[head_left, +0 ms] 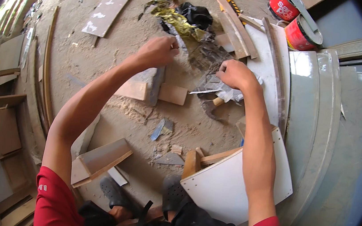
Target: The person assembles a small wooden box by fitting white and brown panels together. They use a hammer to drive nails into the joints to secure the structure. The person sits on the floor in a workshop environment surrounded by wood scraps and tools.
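My left hand (157,51) is raised over the middle of the dusty floor, its fingers curled closed. To its right my right hand (238,75) is also closed, thumb and fingers bent inward. What either hand holds, if anything, is hidden. Between and beyond them lies a heap of crumpled yellow-and-black wrapping (178,21) and a black plastic bag (195,15). Torn grey and white scraps (228,93) lie just below my right hand; I cannot tell whether it touches them. Under my left forearm are a grey strip (155,87) and short wooden blocks (173,94).
A white panel box (221,187) stands close to my right foot. Glass sheets (303,100) lie along the right, with red paint buckets (304,33) behind. Long wood strips (47,66) and boards (7,131) line the left. A flat board (113,5) lies ahead.
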Demonstrator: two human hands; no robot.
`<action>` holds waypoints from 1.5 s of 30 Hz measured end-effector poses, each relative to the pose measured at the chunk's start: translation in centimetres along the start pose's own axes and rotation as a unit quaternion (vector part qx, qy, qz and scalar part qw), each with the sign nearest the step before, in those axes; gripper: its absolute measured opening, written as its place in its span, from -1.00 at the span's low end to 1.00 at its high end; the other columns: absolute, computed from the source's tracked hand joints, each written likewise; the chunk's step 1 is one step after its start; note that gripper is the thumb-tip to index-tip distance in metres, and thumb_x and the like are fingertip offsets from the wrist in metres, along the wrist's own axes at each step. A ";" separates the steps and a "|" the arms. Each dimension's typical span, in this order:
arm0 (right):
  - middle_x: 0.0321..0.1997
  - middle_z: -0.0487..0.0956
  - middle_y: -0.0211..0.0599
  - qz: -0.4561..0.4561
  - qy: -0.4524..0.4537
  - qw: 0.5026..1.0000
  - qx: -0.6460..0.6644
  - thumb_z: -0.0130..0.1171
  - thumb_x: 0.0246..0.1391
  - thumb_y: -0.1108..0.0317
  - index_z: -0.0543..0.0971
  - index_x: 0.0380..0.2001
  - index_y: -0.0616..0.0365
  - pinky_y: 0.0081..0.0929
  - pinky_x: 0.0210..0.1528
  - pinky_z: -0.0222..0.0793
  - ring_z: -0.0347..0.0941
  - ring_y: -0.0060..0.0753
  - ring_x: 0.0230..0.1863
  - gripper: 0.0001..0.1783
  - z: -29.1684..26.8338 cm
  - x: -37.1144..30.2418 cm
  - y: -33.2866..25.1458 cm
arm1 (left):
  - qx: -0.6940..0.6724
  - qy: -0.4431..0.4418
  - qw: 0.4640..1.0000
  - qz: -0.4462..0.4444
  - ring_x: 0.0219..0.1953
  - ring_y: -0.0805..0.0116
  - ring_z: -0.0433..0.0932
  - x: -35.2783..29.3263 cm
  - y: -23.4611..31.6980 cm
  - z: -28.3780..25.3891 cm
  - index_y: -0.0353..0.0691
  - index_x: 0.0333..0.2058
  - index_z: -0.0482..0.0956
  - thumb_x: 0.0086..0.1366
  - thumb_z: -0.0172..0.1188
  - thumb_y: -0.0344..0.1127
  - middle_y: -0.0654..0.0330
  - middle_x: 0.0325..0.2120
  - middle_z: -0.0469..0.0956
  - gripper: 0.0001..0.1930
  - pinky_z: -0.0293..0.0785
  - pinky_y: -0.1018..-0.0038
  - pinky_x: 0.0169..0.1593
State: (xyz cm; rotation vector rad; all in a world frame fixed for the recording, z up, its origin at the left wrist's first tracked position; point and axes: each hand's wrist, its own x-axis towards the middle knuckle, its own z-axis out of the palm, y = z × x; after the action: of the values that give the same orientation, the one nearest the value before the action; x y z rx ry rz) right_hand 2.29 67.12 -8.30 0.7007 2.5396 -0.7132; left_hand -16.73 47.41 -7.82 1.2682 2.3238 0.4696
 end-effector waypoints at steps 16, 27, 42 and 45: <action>-0.15 0.72 -0.16 -0.167 -0.078 0.877 -0.443 0.20 0.05 0.30 0.75 -0.26 0.07 -0.19 -0.13 0.59 0.68 -0.10 -0.11 -0.77 12.1 2.3 0.8 | 0.012 0.154 0.962 -0.226 -0.41 0.49 0.57 -37.4 -1.3 -17.5 -0.26 -0.26 0.66 0.28 0.31 -0.25 0.22 -0.42 0.66 -0.81 0.51 0.44 -0.27; -0.25 0.71 -0.14 -0.252 -0.129 0.817 -0.502 0.36 -0.18 -0.09 0.74 -0.41 0.00 -0.22 -0.16 0.58 0.67 -0.10 -0.20 -0.59 10.5 -2.1 -2.9 | -0.126 0.161 0.953 -0.225 -0.30 0.43 0.64 -47.2 0.1 -11.1 -0.27 -0.23 0.69 0.30 0.30 -0.29 0.19 -0.37 0.69 -0.82 0.57 0.43 -0.20; -0.67 0.54 -0.21 -0.128 -0.271 0.946 -0.124 -0.04 0.22 0.02 0.51 -0.59 0.27 -0.28 -0.52 0.38 0.50 -0.30 -0.64 -0.48 4.4 -14.2 -17.7 | -0.255 0.085 0.956 -0.119 -0.38 0.49 0.64 -43.5 0.6 -15.3 -0.28 -0.29 0.71 0.23 0.38 -0.26 0.21 -0.45 0.71 -0.80 0.55 0.49 -0.24; -0.68 0.49 -0.30 -0.077 -0.232 0.969 0.039 -0.01 0.23 0.01 0.49 -0.56 0.27 -0.32 -0.51 0.42 0.46 -0.41 -0.65 -0.49 1.3 -17.2 -22.2 | -0.265 0.163 0.949 -0.048 -0.36 0.48 0.65 -43.4 -0.4 -12.7 -0.25 -0.26 0.72 0.23 0.36 -0.26 0.21 -0.43 0.72 -0.81 0.55 0.46 -0.23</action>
State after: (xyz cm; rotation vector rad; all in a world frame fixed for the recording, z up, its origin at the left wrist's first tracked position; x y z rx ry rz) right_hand 3.72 43.80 7.34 0.3105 2.1562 -0.9122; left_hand -3.14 9.26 12.28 0.8588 2.2649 1.2504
